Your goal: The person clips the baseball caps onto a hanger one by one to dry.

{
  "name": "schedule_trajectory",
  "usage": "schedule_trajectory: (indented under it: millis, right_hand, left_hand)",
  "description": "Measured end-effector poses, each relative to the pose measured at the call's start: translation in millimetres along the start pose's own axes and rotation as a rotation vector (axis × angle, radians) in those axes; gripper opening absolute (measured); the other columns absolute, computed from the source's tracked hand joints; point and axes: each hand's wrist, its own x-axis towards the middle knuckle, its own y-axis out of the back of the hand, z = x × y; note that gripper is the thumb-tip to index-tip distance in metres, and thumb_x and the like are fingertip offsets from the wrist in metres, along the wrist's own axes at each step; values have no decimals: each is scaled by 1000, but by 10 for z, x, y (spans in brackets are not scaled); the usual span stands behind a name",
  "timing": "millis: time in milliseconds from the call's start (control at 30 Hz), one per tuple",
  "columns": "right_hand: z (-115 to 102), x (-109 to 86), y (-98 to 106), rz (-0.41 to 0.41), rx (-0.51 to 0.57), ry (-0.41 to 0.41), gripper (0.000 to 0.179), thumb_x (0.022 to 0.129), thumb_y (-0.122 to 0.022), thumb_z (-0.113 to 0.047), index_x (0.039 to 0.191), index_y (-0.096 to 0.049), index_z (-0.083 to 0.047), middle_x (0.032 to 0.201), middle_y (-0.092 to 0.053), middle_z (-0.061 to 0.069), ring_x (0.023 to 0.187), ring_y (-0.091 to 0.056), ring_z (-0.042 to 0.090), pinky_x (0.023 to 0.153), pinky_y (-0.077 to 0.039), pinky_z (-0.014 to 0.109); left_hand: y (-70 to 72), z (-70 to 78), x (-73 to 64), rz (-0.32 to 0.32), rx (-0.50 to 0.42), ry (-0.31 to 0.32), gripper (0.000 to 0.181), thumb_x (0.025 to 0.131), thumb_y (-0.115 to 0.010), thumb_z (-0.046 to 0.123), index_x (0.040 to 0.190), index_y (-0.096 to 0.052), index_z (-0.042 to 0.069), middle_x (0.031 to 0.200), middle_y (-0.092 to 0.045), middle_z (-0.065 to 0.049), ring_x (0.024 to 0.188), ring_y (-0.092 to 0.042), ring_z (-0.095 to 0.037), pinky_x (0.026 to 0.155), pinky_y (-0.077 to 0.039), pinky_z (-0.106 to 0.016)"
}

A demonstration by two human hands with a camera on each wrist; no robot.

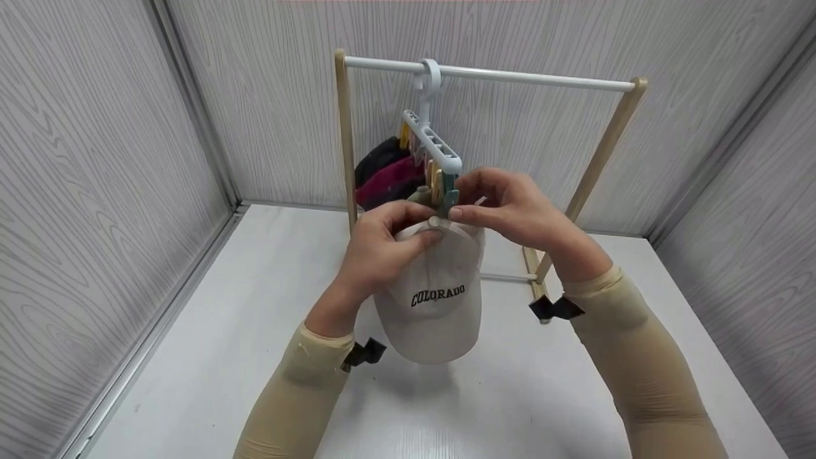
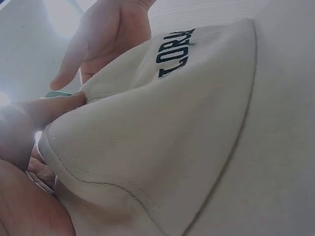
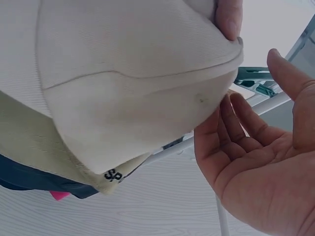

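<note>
A white cap (image 1: 446,325) lettered "COLORADO" hangs below the front end of a pale clip hanger (image 1: 440,148), its brim pointing down. My left hand (image 1: 379,248) pinches the top of the cap between thumb and fingers. A green clip (image 1: 450,191) sits at the hanger's front end, just above the pinched fabric. Around that clip is my right hand (image 1: 516,207), thumb on one side and fingers on the other. From the right wrist view, thumb and fingers of the right hand (image 3: 261,157) are spread apart beside the green clip (image 3: 256,81).
The hanger hooks over a white rail (image 1: 535,78) between wooden posts. Behind the white cap hang a dark red cap (image 1: 389,182), a black one (image 1: 382,156) and an olive cap (image 3: 34,128). Yellow clips (image 1: 436,182) line the hanger. A white table (image 1: 274,287) lies below.
</note>
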Motion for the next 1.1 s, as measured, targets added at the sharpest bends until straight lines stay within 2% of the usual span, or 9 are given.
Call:
schedule_trajectory:
  millis: [100,367,500,667,933,1100]
  right_hand:
    - [-60,31,5,3,3,14,33,99,-86,-12,127,-74,2,115,-76,12,103,-73,24,86,-58,27]
    - [-160,93,-14,21,11,31,29,98,-86,-15,120,-75,1,106,-76,11,84,-72,19,77,-57,26]
    - [-182,122,-33,28,23,67,25,99,-86,-15,118,-77,0,103,-75,10,83,-72,19,77,-58,27]
    - [-193,129,-53,62,16,70,19,101,-85,-16,112,-78,-3,99,-74,8,82,-69,19,75,-58,27]
    - [-188,116,-93,132,26,71,16,101,-85,-21,105,-79,-6,87,-65,1,78,-56,16,67,-49,27]
    - [-188,104,-136,168,44,122,15,101,-85,-21,106,-84,-7,88,-66,-2,77,-54,14,66,-46,28]
  left_hand:
    - [7,4,6,-4,-3,-7,20,100,-85,11,118,-81,4,112,-79,-5,100,-72,-18,92,-61,-39]
    - [8,42,12,-5,20,-28,20,99,-85,9,118,-81,3,112,-79,-7,97,-71,-19,91,-62,-36]
    - [10,65,13,6,30,-19,19,99,-85,8,117,-81,3,111,-79,-7,98,-71,-20,93,-62,-36]
    - [5,73,6,24,35,-17,17,100,-83,8,117,-81,3,111,-79,-7,100,-72,-19,93,-62,-37]
    - [0,65,-18,37,35,-17,18,101,-82,8,118,-80,3,112,-79,-7,99,-73,-19,92,-63,-38]
    - [0,71,-26,37,30,-6,18,100,-82,6,118,-80,4,111,-79,-6,97,-72,-19,90,-62,-37]
